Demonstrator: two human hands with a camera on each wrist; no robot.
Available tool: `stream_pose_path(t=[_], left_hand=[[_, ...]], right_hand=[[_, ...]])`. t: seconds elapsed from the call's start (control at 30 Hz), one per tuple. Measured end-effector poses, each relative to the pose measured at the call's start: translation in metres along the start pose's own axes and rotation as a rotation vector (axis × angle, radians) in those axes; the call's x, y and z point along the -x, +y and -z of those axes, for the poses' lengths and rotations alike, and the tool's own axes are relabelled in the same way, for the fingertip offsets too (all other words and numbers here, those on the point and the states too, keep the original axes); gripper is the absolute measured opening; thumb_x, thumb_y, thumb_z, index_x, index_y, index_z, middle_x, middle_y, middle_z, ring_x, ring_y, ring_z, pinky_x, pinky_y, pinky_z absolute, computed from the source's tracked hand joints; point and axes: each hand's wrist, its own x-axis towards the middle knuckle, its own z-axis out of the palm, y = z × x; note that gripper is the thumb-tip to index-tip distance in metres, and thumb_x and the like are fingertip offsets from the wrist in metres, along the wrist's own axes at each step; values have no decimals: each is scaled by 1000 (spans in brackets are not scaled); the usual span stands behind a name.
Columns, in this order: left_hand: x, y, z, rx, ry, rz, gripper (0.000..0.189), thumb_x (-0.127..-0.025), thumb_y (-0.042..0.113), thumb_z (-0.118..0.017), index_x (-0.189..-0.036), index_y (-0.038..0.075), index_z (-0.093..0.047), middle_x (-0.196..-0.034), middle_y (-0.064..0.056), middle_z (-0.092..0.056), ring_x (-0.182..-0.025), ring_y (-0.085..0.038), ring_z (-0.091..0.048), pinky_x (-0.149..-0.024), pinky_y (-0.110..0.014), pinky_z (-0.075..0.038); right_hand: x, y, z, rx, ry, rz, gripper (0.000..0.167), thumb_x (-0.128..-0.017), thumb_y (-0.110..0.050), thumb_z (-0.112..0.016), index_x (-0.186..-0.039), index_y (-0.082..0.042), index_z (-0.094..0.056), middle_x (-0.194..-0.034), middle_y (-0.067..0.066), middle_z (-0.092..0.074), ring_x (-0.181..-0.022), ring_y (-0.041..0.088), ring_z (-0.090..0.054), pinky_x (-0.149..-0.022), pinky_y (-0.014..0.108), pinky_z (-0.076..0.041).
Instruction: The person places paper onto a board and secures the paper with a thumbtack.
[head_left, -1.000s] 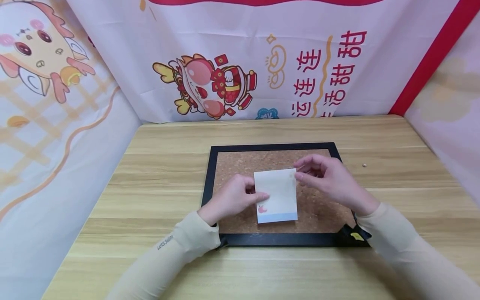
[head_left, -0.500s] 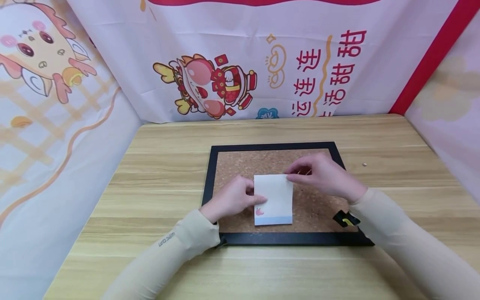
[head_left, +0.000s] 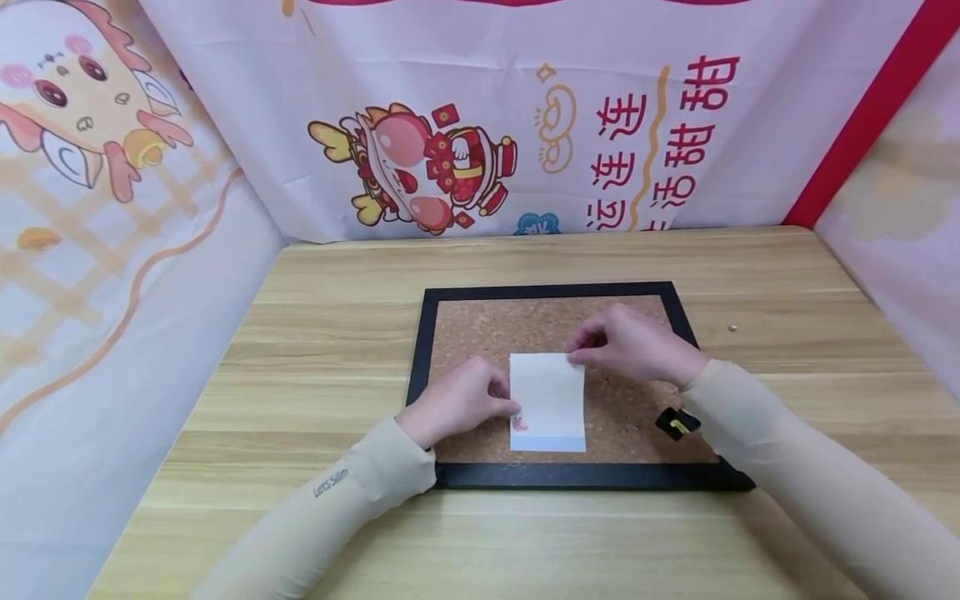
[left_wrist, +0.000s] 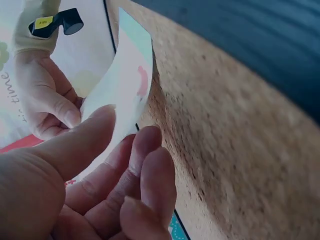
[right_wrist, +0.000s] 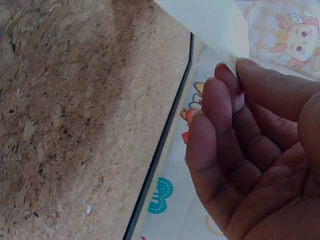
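I'm pinching paper note by left edge, low down, with left grip, thumb in front; right grip is pinching upper right corner. Note is bowing over cork board lying on desk; whether bottom edge is touching cork, I can't tell. My judgement: light, even outward tension should be flattening curve; squeezing harder would be risking creases.

A wood-grain table carries a black-framed cork board; right of it, a tiny object
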Motion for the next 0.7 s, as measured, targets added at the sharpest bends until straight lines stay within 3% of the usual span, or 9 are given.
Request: stream_pose_path(t=[0.27,0.43,0.6,0.7], left_hand=[[5,2,-1,-156,63,-15,11,-86,27,-79,-78,20,-77,-70,12,-62,-63,-10,-54,-59,-28,-44],[8,7,-3,-340,111,-105,13,-86,28,-79,-91,17,-77,-76,8,-65,-72,-11,-60,-68,-31,-50],[8,10,-6,-519,110,-208,40,-85,36,-79,-117,12,-73,-109,-2,-69,-100,-21,-63,-88,-39,-51],[7,9,-7,-557,102,-226,57,-82,45,-79,-127,10,-68,-126,-8,-63,-112,-27,-58,-95,-42,-49]], right_hand=[[-13,2,-7,15,-73,-64,4,-91,-20,-74,-94,-18,-77,-85,-4,-70,-73,16,-60,-67,32,-51],[-19,5,-11,48,-104,-88,6,-91,-23,-74,-90,-17,-75,-83,-4,-69,-74,16,-59,-67,32,-50],[-25,9,-14,79,-118,-104,6,-90,-24,-75,-89,-18,-74,-84,-4,-68,-77,17,-59,-71,33,-50],[-26,10,-17,91,-124,-103,4,-90,-21,-76,-87,-20,-74,-84,-4,-67,-76,17,-59,-70,34,-50]])
